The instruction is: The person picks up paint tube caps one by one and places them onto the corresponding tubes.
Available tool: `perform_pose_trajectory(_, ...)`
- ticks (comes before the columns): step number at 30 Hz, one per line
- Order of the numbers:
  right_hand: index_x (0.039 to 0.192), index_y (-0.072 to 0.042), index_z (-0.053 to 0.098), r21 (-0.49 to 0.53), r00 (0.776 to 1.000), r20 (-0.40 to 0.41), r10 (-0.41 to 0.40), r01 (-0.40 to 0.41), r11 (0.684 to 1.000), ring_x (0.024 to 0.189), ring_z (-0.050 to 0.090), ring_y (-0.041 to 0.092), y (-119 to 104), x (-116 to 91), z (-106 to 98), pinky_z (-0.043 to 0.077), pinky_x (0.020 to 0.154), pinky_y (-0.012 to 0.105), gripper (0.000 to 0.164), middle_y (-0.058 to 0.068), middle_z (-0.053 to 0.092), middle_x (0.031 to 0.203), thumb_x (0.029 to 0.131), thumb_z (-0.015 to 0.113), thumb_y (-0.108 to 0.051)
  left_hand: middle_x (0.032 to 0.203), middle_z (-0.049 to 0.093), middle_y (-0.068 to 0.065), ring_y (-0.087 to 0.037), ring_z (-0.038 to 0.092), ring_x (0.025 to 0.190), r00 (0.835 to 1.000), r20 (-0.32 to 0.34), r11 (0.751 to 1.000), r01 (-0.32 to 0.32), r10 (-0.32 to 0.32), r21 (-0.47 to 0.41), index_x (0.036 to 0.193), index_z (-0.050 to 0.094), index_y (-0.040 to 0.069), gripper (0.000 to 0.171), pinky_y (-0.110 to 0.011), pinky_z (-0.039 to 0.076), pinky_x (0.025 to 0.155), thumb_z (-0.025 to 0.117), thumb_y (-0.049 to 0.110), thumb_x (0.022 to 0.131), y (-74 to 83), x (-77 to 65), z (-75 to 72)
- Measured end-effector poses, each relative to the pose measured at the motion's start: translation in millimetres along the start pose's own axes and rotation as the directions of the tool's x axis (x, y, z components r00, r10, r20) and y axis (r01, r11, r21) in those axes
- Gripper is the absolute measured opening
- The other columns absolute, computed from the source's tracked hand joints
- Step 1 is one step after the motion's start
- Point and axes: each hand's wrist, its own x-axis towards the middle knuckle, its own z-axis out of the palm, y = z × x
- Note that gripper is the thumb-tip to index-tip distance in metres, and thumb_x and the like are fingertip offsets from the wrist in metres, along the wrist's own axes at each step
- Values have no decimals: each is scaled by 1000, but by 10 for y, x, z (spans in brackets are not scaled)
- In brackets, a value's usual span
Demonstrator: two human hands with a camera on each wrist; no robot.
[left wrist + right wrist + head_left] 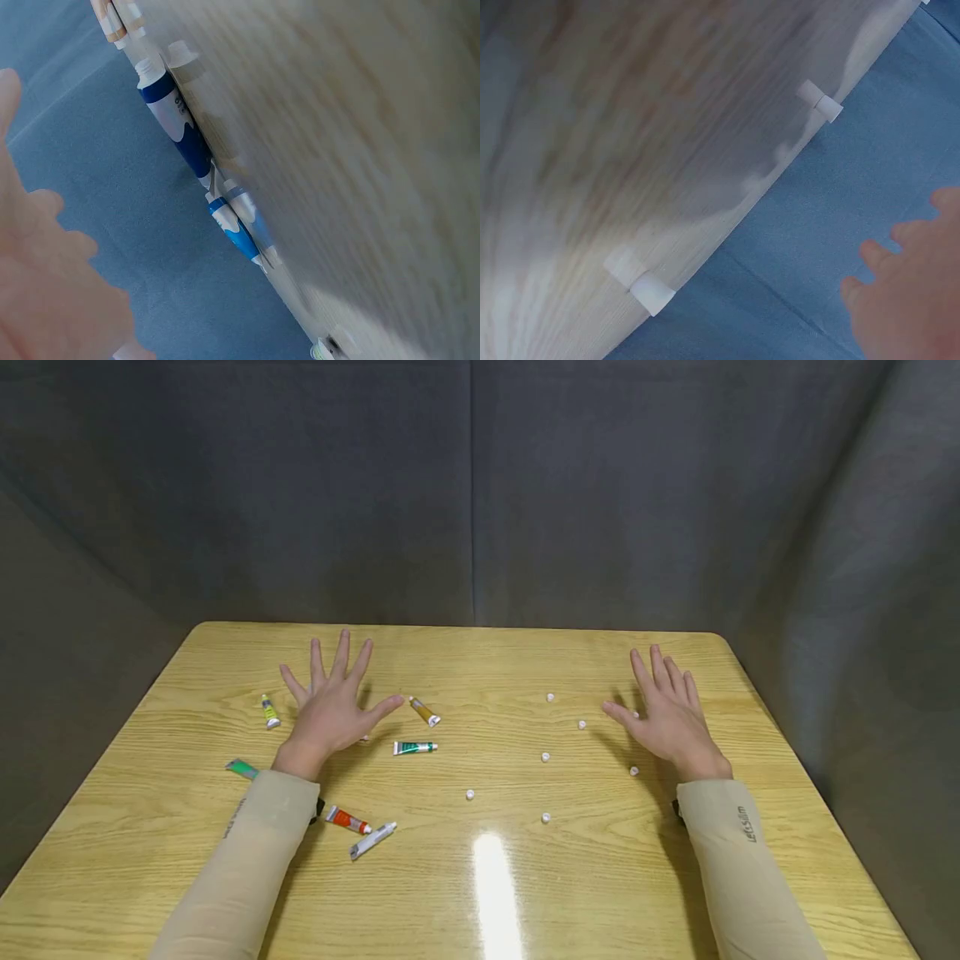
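Note:
My left hand (330, 714) hovers over the left side of the table, fingers spread wide and holding nothing. Small paint tubes lie around it: a yellow tube (270, 712), an ochre tube (425, 711), a dark green tube (415, 747) and, partly behind the sleeve, a light green tube (242, 768). A dark blue tube (176, 124) and a lighter blue tube (234, 229) show in the left wrist view; the hand mostly hides them from the head camera. On the right, my right hand (667, 718) is spread and holds nothing, near a white cap (633, 771).
Closer to the front lie a red tube (348, 820) and a silvery tube (372, 841). Several more white caps (545, 757) are scattered from the table's middle to the right. Dark curtains (480, 493) stand around the wooden table (420, 910), which has rounded far corners.

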Motion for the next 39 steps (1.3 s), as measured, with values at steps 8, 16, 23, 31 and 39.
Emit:
perform_pose_trajectory(8,166,-27,-6,4,1000,-2,-5,5,1000,161,-9,42,-35,-12,-6,-10,127,64,98,5,-19,173,98,47,-72,172,-23,2,-42,-31,155,1000,13,1000,5,-5,0,167,2,30,99,-78,-28,108,48,77,94,6,-8,-12)
perform_pose_trajectory(16,167,-26,-5,3,1000,-1,-17,17,1000,161,-7,42,-56,-33,-16,-8,127,63,97,6,-17,174,98,47,-71,173,-19,0,-42,-27,157,1000,6,1000,-2,2,22,167,4,30,99,-78,-26,110,50,77,93,51,6,-29)
perform_pose_trajectory(23,167,-22,0,-42,998,9,-63,64,997,160,1,46,-60,-34,-25,-4,128,64,98,11,-10,175,98,50,-70,174,-18,0,-44,-24,157,999,13,999,-30,30,28,168,9,26,101,-78,-26,111,48,80,92,126,10,-88)
perform_pose_trajectory(31,168,-21,3,-85,992,45,-119,122,989,159,7,47,-85,-97,-61,-1,128,64,98,12,-6,175,98,51,-70,175,-11,-2,-43,-19,159,997,40,997,-66,65,33,167,9,28,100,-75,-25,113,50,78,92,183,-79,-152)
perform_pose_trajectory(39,168,-22,8,-147,980,69,-187,196,970,159,10,46,-142,-188,-90,2,128,64,95,13,-1,175,98,54,-67,176,-2,-8,-45,-11,160,990,78,990,-122,117,65,167,15,24,98,-78,-19,115,52,77,93,225,-171,-175)
